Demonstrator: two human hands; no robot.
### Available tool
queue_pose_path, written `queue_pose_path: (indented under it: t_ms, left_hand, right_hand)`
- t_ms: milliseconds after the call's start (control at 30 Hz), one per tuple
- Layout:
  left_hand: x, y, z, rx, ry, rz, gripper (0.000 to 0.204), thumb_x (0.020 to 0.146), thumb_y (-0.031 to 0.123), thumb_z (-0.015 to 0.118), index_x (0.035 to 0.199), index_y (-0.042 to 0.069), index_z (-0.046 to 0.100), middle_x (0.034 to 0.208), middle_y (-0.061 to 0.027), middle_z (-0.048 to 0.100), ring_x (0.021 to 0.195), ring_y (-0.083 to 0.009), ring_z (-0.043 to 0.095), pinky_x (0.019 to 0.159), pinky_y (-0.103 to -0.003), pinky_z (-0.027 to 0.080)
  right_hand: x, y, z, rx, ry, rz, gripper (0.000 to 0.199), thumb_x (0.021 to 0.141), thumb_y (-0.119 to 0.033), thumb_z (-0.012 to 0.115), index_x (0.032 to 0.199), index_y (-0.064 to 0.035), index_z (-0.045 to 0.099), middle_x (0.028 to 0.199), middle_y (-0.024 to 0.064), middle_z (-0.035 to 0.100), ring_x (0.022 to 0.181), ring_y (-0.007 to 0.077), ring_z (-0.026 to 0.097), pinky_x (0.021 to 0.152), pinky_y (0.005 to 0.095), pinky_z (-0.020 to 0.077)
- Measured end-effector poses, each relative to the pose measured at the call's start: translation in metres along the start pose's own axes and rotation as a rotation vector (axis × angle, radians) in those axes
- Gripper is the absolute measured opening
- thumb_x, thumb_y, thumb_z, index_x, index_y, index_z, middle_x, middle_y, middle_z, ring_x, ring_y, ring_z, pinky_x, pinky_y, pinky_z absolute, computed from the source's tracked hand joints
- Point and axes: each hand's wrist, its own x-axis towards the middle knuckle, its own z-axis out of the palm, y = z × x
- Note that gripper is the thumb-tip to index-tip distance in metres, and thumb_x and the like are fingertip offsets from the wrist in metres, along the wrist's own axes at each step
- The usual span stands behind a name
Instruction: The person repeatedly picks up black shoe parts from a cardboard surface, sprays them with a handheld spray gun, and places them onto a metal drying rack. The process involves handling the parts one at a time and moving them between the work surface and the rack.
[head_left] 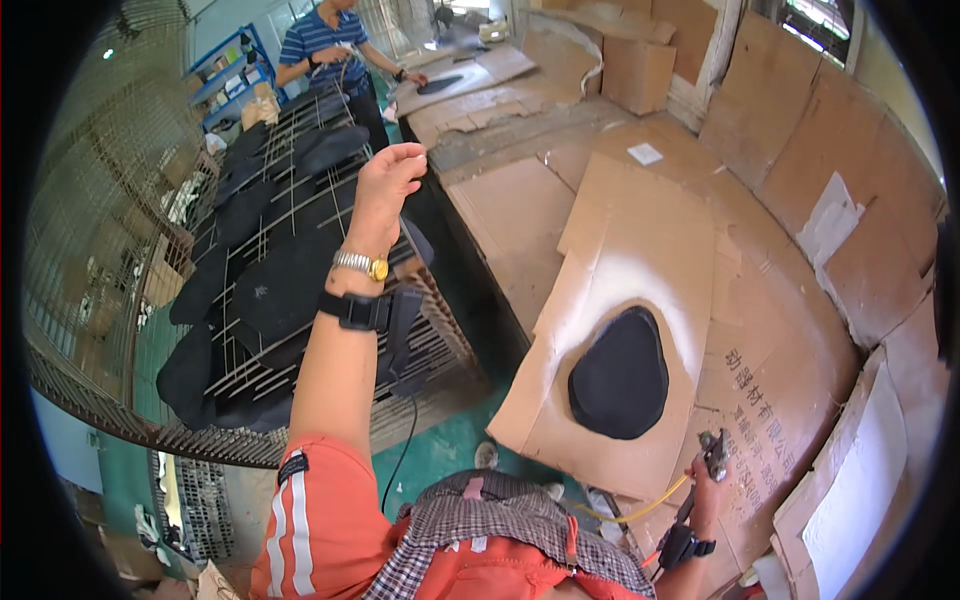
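My left hand (388, 190) is raised over the right edge of a wire rack (440, 330), its fingers loosely bent with gaps between them and nothing visible in them. Several flat black pieces (290, 285) lie on that rack. Low at the right, my right hand (706, 490) grips a metal spray gun (714, 452); a yellow hose (645, 512) runs near it. Left of the gun, a rounded black pad (620, 375) rests on a cardboard sheet (625, 220). White overspray marks the cardboard around the pad.
Cardboard panels (800, 130) line the right and back of the bench. At the far end a co-worker in a blue striped shirt (318, 45) stands with one hand near another black piece (440, 84). A wire-mesh rack (100, 230) stands at left; a dark cable (402, 450) hangs nearby.
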Motion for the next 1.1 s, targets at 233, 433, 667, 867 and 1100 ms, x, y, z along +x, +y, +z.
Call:
queue_pose_path:
  t_ms: [233, 433, 667, 867, 1100]
  left_hand:
    - [-0.138, -0.018, 0.026, -0.068, -0.243, -0.169, 0.019, 0.088, 0.012, 0.059, 0.104, 0.002, 0.061, 0.099, -0.0060, 0.065, 0.085, -0.0113, 0.061, 0.075, -0.024, 0.047]
    - [-0.194, -0.096, 0.035, 0.037, -0.273, -0.467, 0.014, 0.089, 0.007, 0.055, 0.102, 0.001, 0.060, 0.097, -0.0070, 0.066, 0.081, -0.0133, 0.064, 0.071, -0.022, 0.049]
    - [-0.194, -0.134, 0.051, -0.060, -0.232, -0.510, 0.014, 0.089, 0.009, 0.056, 0.101, 0.003, 0.060, 0.094, -0.0066, 0.066, 0.078, -0.0132, 0.065, 0.069, -0.022, 0.049]
    - [-0.203, -0.150, 0.063, -0.086, -0.270, -0.566, 0.015, 0.089, 0.010, 0.057, 0.101, 0.004, 0.059, 0.093, -0.0067, 0.066, 0.077, -0.0144, 0.065, 0.069, -0.024, 0.049]
    - [-0.208, -0.171, 0.078, -0.167, -0.265, -0.644, 0.011, 0.087, 0.012, 0.058, 0.095, 0.006, 0.061, 0.086, -0.0030, 0.065, 0.072, -0.0113, 0.062, 0.066, -0.023, 0.047]
  right_hand:
    - [-0.012, -0.018, -0.007, 0.066, -0.119, 0.062, 0.022, 0.086, -0.013, 0.062, 0.105, -0.0026, 0.059, 0.082, 0.0044, 0.062, 0.070, 0.0144, 0.061, 0.067, 0.0291, 0.0496]
    - [-0.082, -0.076, -0.036, 0.204, -0.306, 0.056, 0.041, 0.081, -0.012, 0.066, 0.117, 0.0021, 0.053, 0.084, 0.0074, 0.063, 0.078, 0.0167, 0.061, 0.073, 0.0290, 0.0483]
    - [-0.133, -0.087, -0.064, 0.207, -0.266, 0.063, 0.056, 0.080, -0.019, 0.069, 0.126, 0.0030, 0.047, 0.081, 0.0113, 0.062, 0.072, 0.0194, 0.061, 0.069, 0.0316, 0.0488]
    - [-0.156, -0.083, -0.088, 0.225, -0.239, 0.112, 0.057, 0.078, -0.012, 0.070, 0.129, 0.0016, 0.048, 0.083, 0.0094, 0.063, 0.072, 0.0164, 0.060, 0.068, 0.0279, 0.0479]
    - [-0.160, -0.087, -0.059, 0.234, -0.120, 0.034, 0.051, 0.079, -0.017, 0.065, 0.125, 0.0014, 0.050, 0.082, 0.0098, 0.062, 0.074, 0.0180, 0.060, 0.069, 0.0309, 0.0473]
